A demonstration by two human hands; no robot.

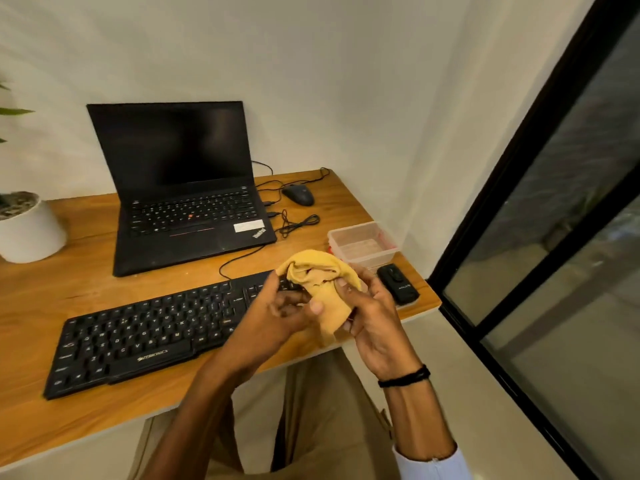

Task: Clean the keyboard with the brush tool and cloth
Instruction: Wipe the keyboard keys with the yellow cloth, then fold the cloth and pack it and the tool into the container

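Note:
A black keyboard [138,334] lies on the wooden desk [86,282], slanted, with its right end hidden behind my hands. A bunched yellow cloth [323,271] is held above that right end. My left hand [277,317] grips the cloth's lower left part with curled fingers. My right hand [370,313] holds the cloth's right side, thumb and fingers curled around the fabric. No brush is visible.
An open black laptop [187,202] stands behind the keyboard, with a mouse [298,195] and cables to its right. A clear plastic container [363,244] and a small black device [398,284] sit near the desk's right edge. A white plant pot [29,230] is at the left. A dark window frame [519,168] stands to the right.

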